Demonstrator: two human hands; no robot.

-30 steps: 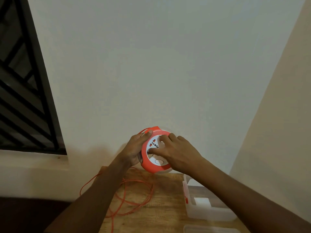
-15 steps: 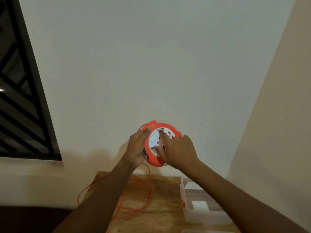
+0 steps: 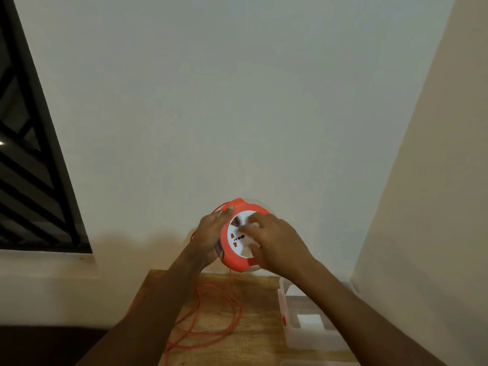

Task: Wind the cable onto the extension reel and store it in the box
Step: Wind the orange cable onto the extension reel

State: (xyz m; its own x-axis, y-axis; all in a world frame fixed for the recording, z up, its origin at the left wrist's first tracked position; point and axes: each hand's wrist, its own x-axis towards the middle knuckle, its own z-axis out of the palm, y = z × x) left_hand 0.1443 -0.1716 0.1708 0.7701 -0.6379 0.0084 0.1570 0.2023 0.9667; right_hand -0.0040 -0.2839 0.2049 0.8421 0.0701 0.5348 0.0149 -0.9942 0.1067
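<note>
I hold the orange extension reel (image 3: 239, 240) up in front of the wall (image 3: 237, 101), above the far edge of the wooden table (image 3: 258, 313), its white socket face turned toward me. My left hand (image 3: 210, 233) clasps the reel from its 9 o'clock side, palm against the back and rim, with a fingertip reaching the orange tab at about 11 o'clock. My right hand (image 3: 277, 241) lies over the face from the 3 o'clock side, its fingers (image 3: 254, 224) pressed onto the white centre; they are blurred, so I cannot tell exactly what part they pinch, only that they bear on the reel.

The orange cable (image 3: 211, 320) drops from the reel's 6 o'clock edge and lies in loose loops on the table, running off toward 7 o'clock at the near edge. A thin strand also arcs round the reel's 10 o'clock rim behind my left hand.

At 4 o'clock from the reel, on the table's right side, sits the clear plastic box (image 3: 290, 336), open, with a red clasp on its left wall and a white block inside. It is well apart from the cable loops. A dark window grille (image 3: 29, 167) fills the 9 o'clock side.
</note>
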